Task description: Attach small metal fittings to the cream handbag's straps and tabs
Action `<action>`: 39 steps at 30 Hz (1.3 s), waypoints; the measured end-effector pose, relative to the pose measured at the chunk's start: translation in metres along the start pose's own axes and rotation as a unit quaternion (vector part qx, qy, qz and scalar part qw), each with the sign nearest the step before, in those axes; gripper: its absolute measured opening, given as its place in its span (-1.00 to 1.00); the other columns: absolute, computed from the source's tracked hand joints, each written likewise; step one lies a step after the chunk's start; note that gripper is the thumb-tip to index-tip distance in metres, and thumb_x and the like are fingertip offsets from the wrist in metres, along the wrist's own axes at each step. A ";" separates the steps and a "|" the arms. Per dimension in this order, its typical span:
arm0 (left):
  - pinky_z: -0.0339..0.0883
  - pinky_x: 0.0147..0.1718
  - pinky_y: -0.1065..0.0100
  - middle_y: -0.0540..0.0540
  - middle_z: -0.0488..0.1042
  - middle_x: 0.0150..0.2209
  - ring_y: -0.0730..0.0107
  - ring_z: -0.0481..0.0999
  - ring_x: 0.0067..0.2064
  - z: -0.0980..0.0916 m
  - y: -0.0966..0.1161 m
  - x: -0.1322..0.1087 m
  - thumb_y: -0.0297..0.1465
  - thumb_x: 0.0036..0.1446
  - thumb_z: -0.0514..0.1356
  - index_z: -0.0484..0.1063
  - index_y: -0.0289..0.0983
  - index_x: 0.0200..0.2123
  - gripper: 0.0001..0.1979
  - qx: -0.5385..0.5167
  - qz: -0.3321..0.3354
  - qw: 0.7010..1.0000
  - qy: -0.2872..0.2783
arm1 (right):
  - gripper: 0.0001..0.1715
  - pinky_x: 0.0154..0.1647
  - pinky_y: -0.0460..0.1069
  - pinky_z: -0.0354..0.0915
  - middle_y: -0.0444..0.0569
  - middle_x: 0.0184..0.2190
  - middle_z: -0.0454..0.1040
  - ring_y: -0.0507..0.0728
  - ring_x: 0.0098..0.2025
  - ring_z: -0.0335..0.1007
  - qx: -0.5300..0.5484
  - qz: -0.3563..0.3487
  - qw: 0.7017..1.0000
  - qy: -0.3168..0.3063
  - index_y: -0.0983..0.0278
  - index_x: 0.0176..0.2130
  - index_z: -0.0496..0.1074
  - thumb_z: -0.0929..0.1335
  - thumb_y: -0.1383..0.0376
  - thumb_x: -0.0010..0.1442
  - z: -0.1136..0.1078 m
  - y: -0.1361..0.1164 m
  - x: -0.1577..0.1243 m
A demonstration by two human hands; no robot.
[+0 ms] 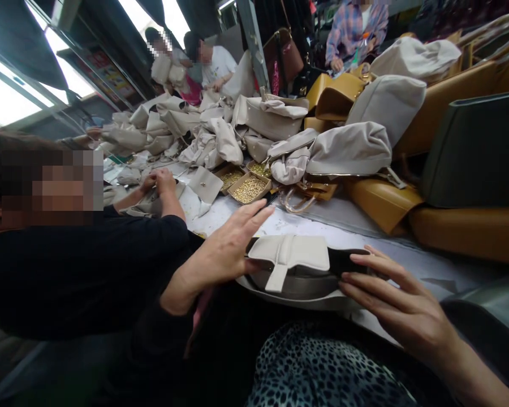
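A cream bag part with a folded flap [289, 252] lies at the near table edge, just above my lap. My left hand [224, 249] rests at its left end, fingers stretched out and together, the thumb touching the flap. My right hand [401, 302] is on its right end, fingers spread, the fingertips on the dark strip [343, 261] beside the flap. Neither hand grips anything.
A person in a black sleeve [89, 271] sits close on my left, hands on a cream piece [159, 186]. Small boxes of gold hardware [249, 189] stand mid-table. Cream bags [350, 150] and tan bags [384, 200] pile behind and right. Other people work at the far end.
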State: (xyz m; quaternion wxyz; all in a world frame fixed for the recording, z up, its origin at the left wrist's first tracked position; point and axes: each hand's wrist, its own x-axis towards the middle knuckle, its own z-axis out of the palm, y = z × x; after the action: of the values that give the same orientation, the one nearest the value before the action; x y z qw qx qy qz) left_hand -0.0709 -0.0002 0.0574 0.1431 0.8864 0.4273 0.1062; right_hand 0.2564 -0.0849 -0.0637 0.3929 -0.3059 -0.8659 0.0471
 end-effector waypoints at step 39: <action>0.42 -0.29 0.26 -0.34 0.66 -0.32 0.04 0.66 -0.28 0.072 0.044 0.126 -0.58 0.16 0.23 0.62 -0.41 -0.38 -0.86 0.133 0.031 0.967 -0.213 | -0.72 -0.01 0.02 0.49 0.11 0.15 0.47 0.17 0.10 0.53 0.007 0.176 0.978 0.115 0.18 -0.20 0.35 0.21 0.53 0.37 0.036 0.058 0.020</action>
State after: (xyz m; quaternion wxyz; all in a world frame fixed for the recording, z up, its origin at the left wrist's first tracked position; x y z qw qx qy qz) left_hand 0.0605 0.0608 0.0134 0.1082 0.9124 0.3695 -0.1386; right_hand 0.2496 -0.0207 -0.0939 0.4774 -0.4539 -0.7474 0.0858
